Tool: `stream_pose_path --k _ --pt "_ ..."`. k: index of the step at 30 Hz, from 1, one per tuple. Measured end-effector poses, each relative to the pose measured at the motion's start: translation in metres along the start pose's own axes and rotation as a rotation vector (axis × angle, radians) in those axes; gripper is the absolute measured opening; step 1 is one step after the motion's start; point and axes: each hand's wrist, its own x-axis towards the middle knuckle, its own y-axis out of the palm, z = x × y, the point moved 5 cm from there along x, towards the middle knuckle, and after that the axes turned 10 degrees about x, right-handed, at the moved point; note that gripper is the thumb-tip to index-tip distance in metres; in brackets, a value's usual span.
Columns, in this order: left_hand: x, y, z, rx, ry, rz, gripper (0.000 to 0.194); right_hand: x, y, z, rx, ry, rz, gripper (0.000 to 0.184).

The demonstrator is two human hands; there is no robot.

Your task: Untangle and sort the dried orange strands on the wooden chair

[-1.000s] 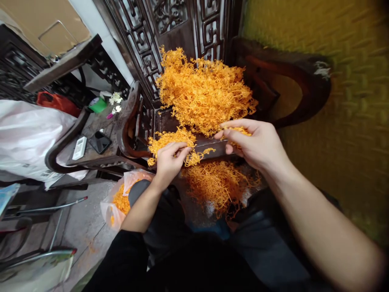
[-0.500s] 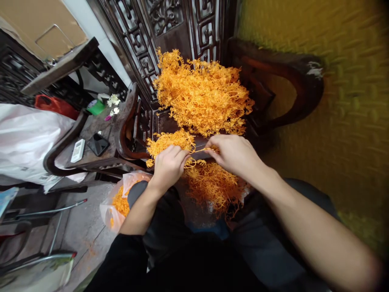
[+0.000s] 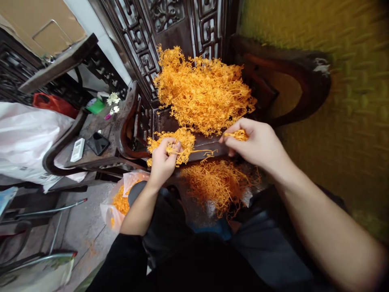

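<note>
My left hand (image 3: 162,160) is closed in a pinch on an orange sprig (image 3: 200,151) whose thin stems stick out to the right. Just behind it lies a small heap of orange sprigs (image 3: 158,140) on the front of the dark wooden chair seat (image 3: 209,142). To the right, my right hand (image 3: 255,140) has its fingertips pinched, with a small orange clump (image 3: 240,135) held in the palm. A large pile of frilly orange sprigs (image 3: 206,97) fills the back of the seat. Below the seat edge is a tangle of bare orange stems (image 3: 219,184).
A carved armrest (image 3: 316,89) curves at the right. On the left side table (image 3: 88,156) lie a black phone (image 3: 98,143), a white remote (image 3: 78,150) and white flowers (image 3: 113,99). A plastic bag of orange pieces (image 3: 106,213) stands on the floor, near a metal frame (image 3: 51,259).
My hands have drawn apart: the right moved right and slightly up with the orange clump, the left turned palm up. The strand that stretched between them now hangs from the left hand only.
</note>
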Motion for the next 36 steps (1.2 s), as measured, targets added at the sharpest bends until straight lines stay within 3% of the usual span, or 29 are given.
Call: stream_pose_path --k 3,6,9,14,17,22,27,31,34,36 --pt "0.005 0.011 0.016 -0.305 -0.172 0.062 0.029 -0.01 0.018 0.011 0.094 -0.023 0.115 0.032" --pt "0.009 0.018 0.026 -0.446 -0.265 0.104 0.034 -0.01 0.027 0.013 0.101 -0.039 0.189 0.025" --pt "0.01 0.017 0.023 -0.36 -0.177 0.023 0.03 -0.009 0.041 0.005 0.137 -0.034 0.242 0.03" --pt "0.004 0.021 0.008 -0.278 -0.071 -0.032 0.036 -0.017 0.079 -0.018 0.354 0.269 0.381 0.06" --pt "0.003 0.022 0.003 -0.323 -0.059 -0.071 0.035 -0.019 0.087 -0.016 0.247 0.233 0.448 0.054" --pt "0.009 0.02 0.007 -0.501 -0.191 -0.138 0.036 -0.018 0.083 -0.009 0.041 0.075 0.599 0.034" --pt "0.014 0.016 0.016 -0.619 -0.367 -0.143 0.049 -0.016 0.074 -0.013 -0.004 0.053 0.605 0.03" --pt "0.015 0.013 0.015 -0.622 -0.321 -0.12 0.053 -0.013 0.066 -0.014 -0.053 0.033 0.536 0.029" --pt "0.012 0.014 0.011 -0.578 -0.23 -0.088 0.042 -0.009 0.058 -0.01 -0.042 0.002 0.544 0.034" --pt "0.011 0.015 0.009 -0.536 -0.16 -0.069 0.034 -0.005 0.047 -0.007 -0.019 0.006 0.473 0.037"
